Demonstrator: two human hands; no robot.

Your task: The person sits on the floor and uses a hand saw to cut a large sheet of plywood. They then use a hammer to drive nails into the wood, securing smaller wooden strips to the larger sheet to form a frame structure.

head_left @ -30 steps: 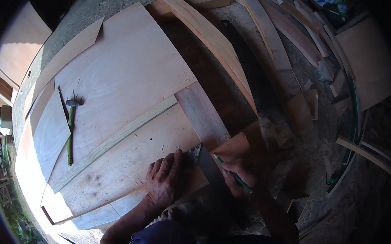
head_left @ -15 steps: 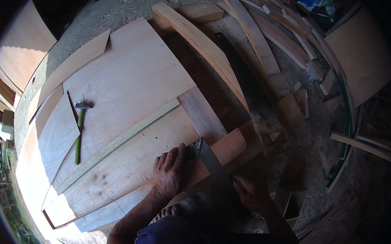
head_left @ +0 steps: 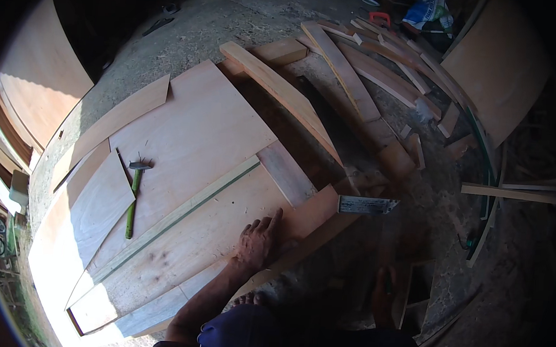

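Observation:
My left hand [head_left: 255,244] lies on the pale plywood panel [head_left: 211,239], its fingers stretched out. The index finger points toward a short reddish board [head_left: 310,216] beside it. My right hand [head_left: 383,295] is closed, low on the right and partly in shadow. From it a thin blade, smeared by motion, runs up to the metal stock of a try square [head_left: 367,205]. That square hangs at the board's right end. Its grip inside my fingers is hard to make out. On the panel to the left lies a hammer [head_left: 135,197] with a green handle, with a few loose nails near its head.
A pale green-grey strip [head_left: 175,212] crosses the panel. Long planks [head_left: 282,101] lie beyond, and several offcuts [head_left: 414,89] are spread at the far right. Plywood sheets [head_left: 44,73] stand at the left. A blue and white bag [head_left: 428,15] sits on the concrete floor at the back.
The try square has left the spot beside my left hand and is now past the board's right end, at my right hand. My view has shifted slightly.

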